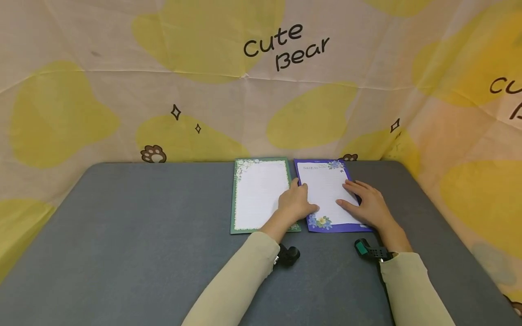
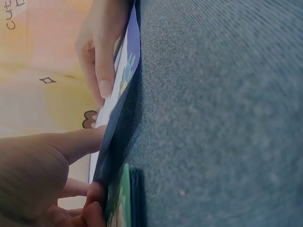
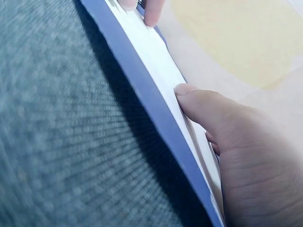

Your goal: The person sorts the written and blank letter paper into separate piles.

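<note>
A white lined sheet with a purple border and blue flowers, the purple stationery sheet (image 1: 326, 190), lies at the far side of the table. My left hand (image 1: 295, 202) holds its left edge, thumb over the white face and fingers at the rim. In the left wrist view that edge of the sheet (image 2: 113, 127) curves up from the tabletop. On the right side, my right hand (image 1: 369, 206) rests with thumb and forefinger on the sheet. The right wrist view shows the right thumb (image 3: 199, 101) lying on the white paper.
A green-bordered floral writing pad (image 1: 261, 194) lies directly left of the purple sheet, its lower right partly behind the left hand. Both are on a grey table (image 1: 163, 244), close to the far edge. A printed curtain (image 1: 204, 90) hangs behind it.
</note>
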The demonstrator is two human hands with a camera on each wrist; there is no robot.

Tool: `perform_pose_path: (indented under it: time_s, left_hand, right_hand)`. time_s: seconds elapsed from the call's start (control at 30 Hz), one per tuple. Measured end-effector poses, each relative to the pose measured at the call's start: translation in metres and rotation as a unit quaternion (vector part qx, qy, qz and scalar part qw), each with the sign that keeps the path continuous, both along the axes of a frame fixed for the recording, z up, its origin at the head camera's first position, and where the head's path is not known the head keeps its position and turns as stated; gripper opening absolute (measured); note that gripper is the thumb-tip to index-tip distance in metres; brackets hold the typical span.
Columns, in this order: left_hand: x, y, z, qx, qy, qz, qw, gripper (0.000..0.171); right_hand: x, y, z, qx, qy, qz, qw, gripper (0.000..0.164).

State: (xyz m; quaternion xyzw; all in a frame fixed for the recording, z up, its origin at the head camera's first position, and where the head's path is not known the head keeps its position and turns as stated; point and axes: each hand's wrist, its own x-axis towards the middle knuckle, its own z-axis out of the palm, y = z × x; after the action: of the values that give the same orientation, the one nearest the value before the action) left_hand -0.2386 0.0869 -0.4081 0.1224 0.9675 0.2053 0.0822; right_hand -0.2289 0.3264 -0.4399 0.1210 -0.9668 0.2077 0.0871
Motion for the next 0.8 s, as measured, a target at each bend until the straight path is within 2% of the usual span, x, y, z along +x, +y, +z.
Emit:
perform_pose_path:
  time_s: [0.17, 0.3, 0.4, 0.5, 0.6, 0.8]
  left_hand:
    - [0.0, -0.002, 0.001, 0.015, -0.009, -0.005, 0.9998, 0.074]
    - [0.002, -0.01, 0.008, 0.069, -0.027, -0.023, 0.997, 0.072]
    - [0.005, -0.018, 0.017, 0.121, -0.043, -0.047, 0.9906, 0.066]
    - [0.008, -0.029, 0.026, 0.155, -0.055, -0.07, 0.9839, 0.062]
    - [0.011, -0.041, 0.032, 0.168, -0.059, -0.088, 0.9801, 0.059]
    - [0.017, -0.071, 0.037, 0.187, -0.057, -0.1, 0.9757, 0.053]
  right_hand:
    - [0.0, 0.0, 0.001, 0.005, -0.008, -0.005, 1.0, 0.067]
    - [0.001, -0.002, 0.002, 0.006, -0.014, -0.008, 1.0, 0.068]
    - [0.003, -0.001, 0.003, 0.004, -0.014, -0.012, 1.0, 0.068]
    - [0.002, -0.002, 0.002, 0.003, -0.01, -0.013, 1.0, 0.067]
    - [0.002, -0.002, 0.001, 0.004, -0.007, -0.015, 1.0, 0.067]
    - [0.003, -0.004, 0.002, 0.006, -0.01, -0.013, 1.0, 0.068]
